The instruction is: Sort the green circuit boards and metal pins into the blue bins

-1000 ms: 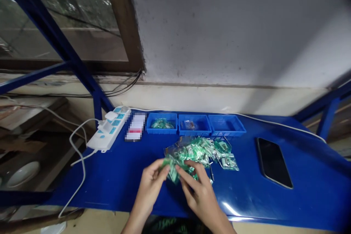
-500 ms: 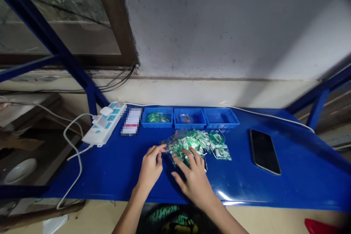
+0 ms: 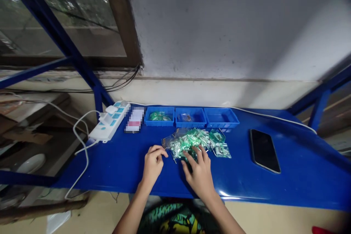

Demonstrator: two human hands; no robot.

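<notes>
A heap of small clear plastic packets [image 3: 189, 139] with green and silvery parts inside lies on the blue table. My right hand [image 3: 199, 175] rests on the near side of this heap, fingers spread and tips among the packets. Just left of the heap is my left hand [image 3: 154, 162], its fingers loosely bent, the thumb apart from the index finger, and nothing visible in it. Thin metal-looking pins or leads stick out at the heap's edges. Single packets [image 3: 222, 150] lie flat at its right end.
Behind the heap stand three blue bins: the left bin [image 3: 159, 121] holds green packets, the middle bin [image 3: 190, 122] a few small clear ones, the right bin [image 3: 221, 123] shows only its blue inside. A phone [image 3: 264, 150] lies right; a power strip [image 3: 109, 122] and a partly blurred phone-like object [image 3: 135, 119] left.
My left hand has come away from the heap's left edge, where its fingertips touched a packet. The right hand has shifted slightly rightward over the heap. The view has moved a little.
</notes>
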